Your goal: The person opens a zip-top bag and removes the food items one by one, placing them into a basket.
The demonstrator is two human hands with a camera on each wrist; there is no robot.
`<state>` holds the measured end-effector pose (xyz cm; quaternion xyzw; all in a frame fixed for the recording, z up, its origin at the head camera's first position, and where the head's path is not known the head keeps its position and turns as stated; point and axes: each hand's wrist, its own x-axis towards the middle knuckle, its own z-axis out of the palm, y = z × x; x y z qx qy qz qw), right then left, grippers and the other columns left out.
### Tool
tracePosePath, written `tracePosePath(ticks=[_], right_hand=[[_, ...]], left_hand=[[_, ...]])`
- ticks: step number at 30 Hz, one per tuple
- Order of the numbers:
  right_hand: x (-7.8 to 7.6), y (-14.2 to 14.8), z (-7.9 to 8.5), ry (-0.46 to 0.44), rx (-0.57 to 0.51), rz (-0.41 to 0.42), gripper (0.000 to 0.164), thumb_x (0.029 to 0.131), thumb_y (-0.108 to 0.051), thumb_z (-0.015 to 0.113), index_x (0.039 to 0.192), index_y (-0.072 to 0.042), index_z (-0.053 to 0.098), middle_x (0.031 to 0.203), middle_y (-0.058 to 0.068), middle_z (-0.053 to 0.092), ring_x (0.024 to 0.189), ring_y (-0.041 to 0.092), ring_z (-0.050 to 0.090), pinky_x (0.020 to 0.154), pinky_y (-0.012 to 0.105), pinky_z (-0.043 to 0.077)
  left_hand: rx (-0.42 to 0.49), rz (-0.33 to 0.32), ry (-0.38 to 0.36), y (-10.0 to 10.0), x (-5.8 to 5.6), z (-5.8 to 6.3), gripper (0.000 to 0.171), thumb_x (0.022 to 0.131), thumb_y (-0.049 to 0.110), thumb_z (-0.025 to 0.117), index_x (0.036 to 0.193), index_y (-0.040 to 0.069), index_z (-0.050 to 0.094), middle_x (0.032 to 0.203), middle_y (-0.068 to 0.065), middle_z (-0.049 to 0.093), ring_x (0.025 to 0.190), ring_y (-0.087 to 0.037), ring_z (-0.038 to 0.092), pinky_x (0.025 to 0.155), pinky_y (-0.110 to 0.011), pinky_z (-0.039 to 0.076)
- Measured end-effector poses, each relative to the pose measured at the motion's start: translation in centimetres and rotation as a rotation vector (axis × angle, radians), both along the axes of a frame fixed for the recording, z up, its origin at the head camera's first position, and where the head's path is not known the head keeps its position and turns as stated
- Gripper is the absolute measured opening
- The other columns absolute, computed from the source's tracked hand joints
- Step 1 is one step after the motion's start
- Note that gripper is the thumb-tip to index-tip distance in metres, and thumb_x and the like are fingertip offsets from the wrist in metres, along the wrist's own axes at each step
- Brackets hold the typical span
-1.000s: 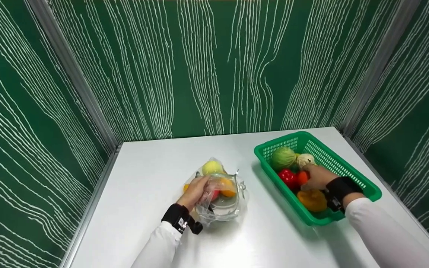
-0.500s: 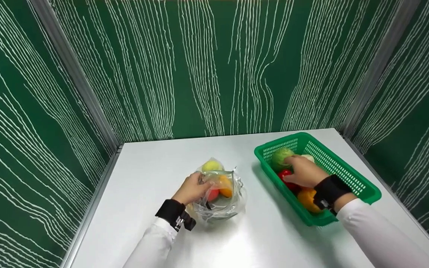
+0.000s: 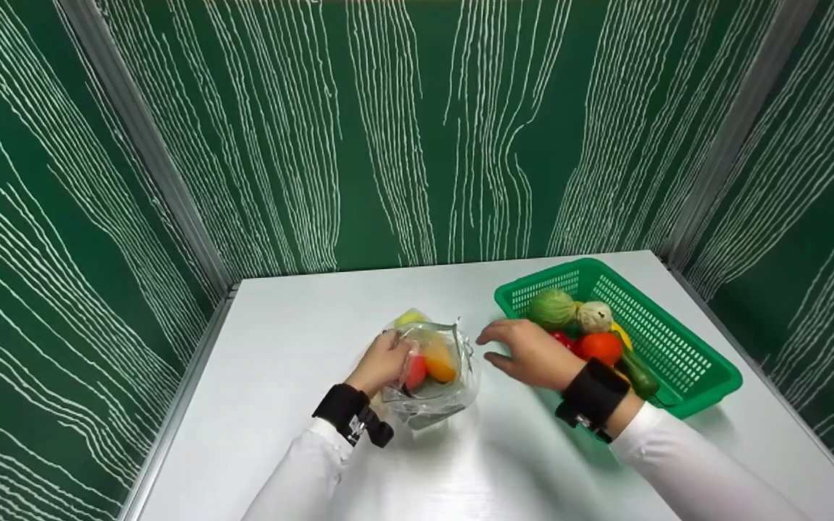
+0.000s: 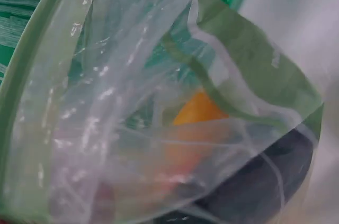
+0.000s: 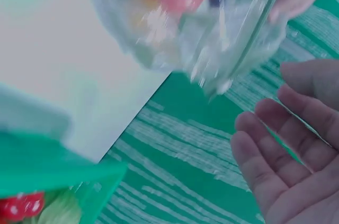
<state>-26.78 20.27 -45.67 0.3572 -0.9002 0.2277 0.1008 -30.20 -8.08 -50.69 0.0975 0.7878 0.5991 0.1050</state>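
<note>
My left hand (image 3: 381, 363) pinches the rim of a clear plastic zip bag (image 3: 424, 418) standing on the white table. Inside the bag are a red fruit (image 3: 415, 373), an orange fruit (image 3: 441, 369) and a yellow-green one (image 3: 410, 318). In the left wrist view, a dark rounded item (image 4: 265, 181) shows through the plastic; its kind is unclear. My right hand (image 3: 536, 354) hovers between bag and basket, fingers spread slightly, holding nothing. The right wrist view shows its bare palm (image 5: 302, 197) below the bag.
A green basket (image 3: 721, 378) stands to the right. It contains a cabbage (image 3: 552, 308), a whitish round vegetable (image 3: 594, 316), an orange-red round item (image 3: 600, 349), a cucumber-like vegetable (image 3: 640, 375) and a red piece (image 3: 562, 339). Green walls (image 3: 431, 145) enclose the table.
My right hand has come out of the basket and moved left toward the bag. An orange-red item in the basket is now uncovered. The left hand keeps hold of the bag, nearly still.
</note>
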Motion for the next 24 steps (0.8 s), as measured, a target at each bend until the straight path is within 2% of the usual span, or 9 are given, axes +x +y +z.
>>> tracePosePath(ticks=[4,10,13,16,19,22,24], right_hand=[[0.2,-1.5,-0.2,0.022,-0.019,0.054,0.014,0.097,0.001,0.075,0.111,-0.001,0.08,0.109,0.012,0.081,0.102,0.031,0.076,0.095,0.049,0.063],[0.2,-2.8,-0.6,0.083,-0.019,0.09,0.013,0.097,0.004,0.075,0.108,-0.001,0.081,0.108,0.013,0.081,0.102,0.03,0.077,0.095,0.047,0.064],[0.1,-3.6,-0.7,0.093,-0.029,0.104,0.013,0.097,0.003,0.077,0.108,-0.001,0.081,0.107,0.013,0.081,0.102,0.03,0.077,0.094,0.046,0.064],[0.0,-4.5,-0.8,0.055,-0.032,0.131,0.011,0.097,0.001,0.077,0.107,-0.001,0.082,0.104,0.012,0.082,0.098,0.028,0.078,0.091,0.043,0.065],[-0.2,-5.4,-1.4,-0.02,-0.021,0.159,0.009,0.097,0.003,0.076,0.102,-0.001,0.082,0.098,0.011,0.082,0.09,0.025,0.078,0.086,0.04,0.066],[-0.4,-6.2,-2.5,-0.11,-0.001,0.171,0.009,0.095,0.005,0.076,0.1,-0.001,0.082,0.094,0.009,0.082,0.085,0.02,0.076,0.083,0.037,0.066],[-0.6,-6.5,-3.4,-0.154,0.025,0.173,0.009,0.095,0.004,0.076,0.099,-0.002,0.081,0.093,0.007,0.081,0.083,0.016,0.073,0.082,0.034,0.065]], left_hand=[[0.07,0.02,0.007,1.1,-0.1,0.3,0.02,0.116,0.013,0.04,0.098,0.008,0.048,0.069,0.003,0.044,0.048,-0.006,0.036,0.045,-0.019,0.034],[0.07,0.073,0.022,2.6,-0.1,0.7,0.023,0.116,0.016,0.042,0.094,0.012,0.046,0.074,0.004,0.046,0.054,-0.006,0.039,0.049,-0.019,0.035],[0.105,0.074,0.009,3.0,-0.1,0.8,0.024,0.116,0.02,0.045,0.094,0.013,0.048,0.073,0.005,0.045,0.054,-0.007,0.039,0.049,-0.02,0.033],[0.171,0.067,-0.02,2.9,-0.1,0.8,0.028,0.117,0.029,0.048,0.093,0.013,0.047,0.068,0.005,0.041,0.05,-0.007,0.034,0.048,-0.021,0.031],[0.25,0.071,-0.053,2.7,-0.2,0.6,0.036,0.118,0.037,0.044,0.091,0.014,0.046,0.066,0.006,0.037,0.049,-0.006,0.03,0.046,-0.02,0.029],[0.309,0.072,-0.077,2.5,-0.3,0.2,0.039,0.12,0.038,0.036,0.089,0.015,0.044,0.067,0.006,0.035,0.049,-0.005,0.029,0.045,-0.019,0.029],[0.317,0.073,-0.069,2.3,-0.3,0.0,0.039,0.121,0.035,0.035,0.088,0.014,0.045,0.067,0.006,0.035,0.05,-0.006,0.03,0.046,-0.019,0.029]])
